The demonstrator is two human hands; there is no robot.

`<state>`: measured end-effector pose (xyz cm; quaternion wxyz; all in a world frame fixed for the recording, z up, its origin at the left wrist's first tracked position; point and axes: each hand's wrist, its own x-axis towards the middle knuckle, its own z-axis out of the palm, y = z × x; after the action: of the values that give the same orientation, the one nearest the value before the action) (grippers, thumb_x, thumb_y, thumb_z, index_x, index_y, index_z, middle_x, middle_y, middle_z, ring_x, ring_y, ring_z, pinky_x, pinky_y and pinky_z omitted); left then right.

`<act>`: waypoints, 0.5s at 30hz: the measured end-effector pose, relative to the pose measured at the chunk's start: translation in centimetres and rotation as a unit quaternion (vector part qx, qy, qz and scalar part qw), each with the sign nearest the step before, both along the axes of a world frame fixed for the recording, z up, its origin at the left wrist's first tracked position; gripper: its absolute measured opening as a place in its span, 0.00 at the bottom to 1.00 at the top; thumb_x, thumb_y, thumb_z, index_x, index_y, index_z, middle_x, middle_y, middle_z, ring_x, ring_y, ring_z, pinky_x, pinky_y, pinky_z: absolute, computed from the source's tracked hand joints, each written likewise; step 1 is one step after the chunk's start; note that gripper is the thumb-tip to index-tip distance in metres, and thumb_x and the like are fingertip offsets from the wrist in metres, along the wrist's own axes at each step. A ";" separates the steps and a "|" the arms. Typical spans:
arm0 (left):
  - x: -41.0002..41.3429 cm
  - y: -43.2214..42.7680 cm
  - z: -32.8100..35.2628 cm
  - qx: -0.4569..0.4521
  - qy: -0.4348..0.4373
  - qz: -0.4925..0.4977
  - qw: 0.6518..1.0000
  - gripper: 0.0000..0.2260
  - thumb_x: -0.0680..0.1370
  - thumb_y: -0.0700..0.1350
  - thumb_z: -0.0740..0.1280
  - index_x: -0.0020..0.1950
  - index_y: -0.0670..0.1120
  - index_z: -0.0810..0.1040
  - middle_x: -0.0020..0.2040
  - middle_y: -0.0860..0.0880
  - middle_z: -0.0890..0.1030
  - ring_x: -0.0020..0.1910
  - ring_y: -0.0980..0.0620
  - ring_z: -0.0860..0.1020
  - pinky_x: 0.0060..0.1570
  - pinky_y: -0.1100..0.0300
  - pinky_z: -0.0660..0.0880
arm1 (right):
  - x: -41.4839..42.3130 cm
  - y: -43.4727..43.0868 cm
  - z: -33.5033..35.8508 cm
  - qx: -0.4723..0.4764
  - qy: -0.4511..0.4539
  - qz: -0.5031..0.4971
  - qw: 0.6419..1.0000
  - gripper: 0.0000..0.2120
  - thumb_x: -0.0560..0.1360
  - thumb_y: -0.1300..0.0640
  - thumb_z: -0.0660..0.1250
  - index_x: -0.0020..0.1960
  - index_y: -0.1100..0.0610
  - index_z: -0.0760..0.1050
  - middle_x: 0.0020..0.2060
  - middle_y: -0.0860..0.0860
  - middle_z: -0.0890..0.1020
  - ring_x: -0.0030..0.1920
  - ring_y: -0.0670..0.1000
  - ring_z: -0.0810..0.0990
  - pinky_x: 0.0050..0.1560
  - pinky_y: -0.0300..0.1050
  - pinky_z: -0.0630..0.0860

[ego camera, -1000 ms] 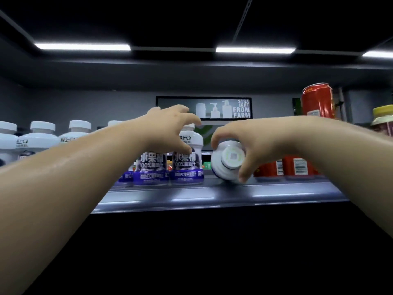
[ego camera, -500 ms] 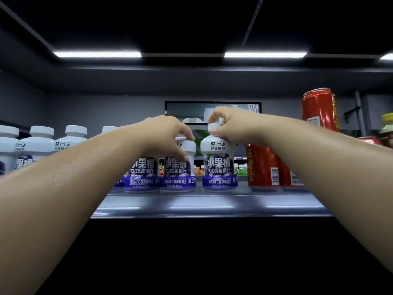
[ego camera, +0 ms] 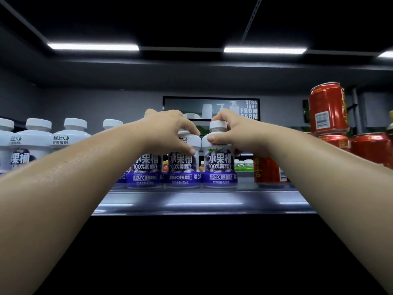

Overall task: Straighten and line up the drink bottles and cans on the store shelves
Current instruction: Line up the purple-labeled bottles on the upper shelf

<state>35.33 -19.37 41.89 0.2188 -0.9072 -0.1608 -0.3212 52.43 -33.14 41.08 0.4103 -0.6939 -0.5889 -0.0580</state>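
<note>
Fingers (ego camera: 188, 127) gripping two bottles (ego camera: 182, 167) (ego camera: 219, 165), left hand (ego camera: 168, 130) one, right hand (ego camera: 234, 133) other

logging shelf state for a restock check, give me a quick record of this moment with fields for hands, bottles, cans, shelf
left hand: grips the top of the middle grape juice bottle
right hand: holds the neck of the end grape juice bottle, thumb on its shoulder
held bottles: upright, labels forward, side by side
third grape juice bottle: upright, just left of them
white bottles: upright row further left
red cans: right of the bottles; top can stacked on others
shelf: grey, bottles stand near its front edge
</note>
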 end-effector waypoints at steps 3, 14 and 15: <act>-0.3 0.0 -1.3 0.034 -0.018 0.001 0.999 0.23 0.76 0.65 0.64 0.70 0.66 0.68 0.74 0.53 0.66 0.70 0.51 0.66 0.65 0.48 0.58 | -0.5 0.2 -0.8 0.019 0.011 0.005 1.000 0.22 0.75 0.49 0.72 0.65 0.44 0.67 0.57 0.56 0.79 0.53 0.56 0.82 0.53 0.57 0.81; -7.9 3.5 -13.1 0.115 -0.187 0.012 0.976 0.28 0.74 0.61 0.60 0.72 0.53 0.73 0.76 0.42 0.65 0.76 0.39 0.62 0.70 0.38 0.60 | -9.3 4.1 -13.3 0.139 -0.344 -0.239 0.897 0.37 0.72 0.28 0.50 0.77 0.41 0.61 0.79 0.55 0.58 0.79 0.60 0.47 0.75 0.66 0.38; -8.4 4.1 -13.5 0.096 -0.195 0.027 0.976 0.29 0.74 0.62 0.59 0.73 0.53 0.71 0.77 0.42 0.65 0.76 0.40 0.61 0.71 0.39 0.58 | -9.3 4.2 -13.5 0.137 -0.352 -0.261 0.889 0.37 0.72 0.28 0.49 0.77 0.42 0.63 0.78 0.56 0.60 0.79 0.61 0.49 0.75 0.66 0.39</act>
<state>26.92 -15.27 28.38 0.2777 -0.7975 -0.1931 -0.4996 43.13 -28.91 27.62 0.2369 -0.6935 -0.4790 -0.4831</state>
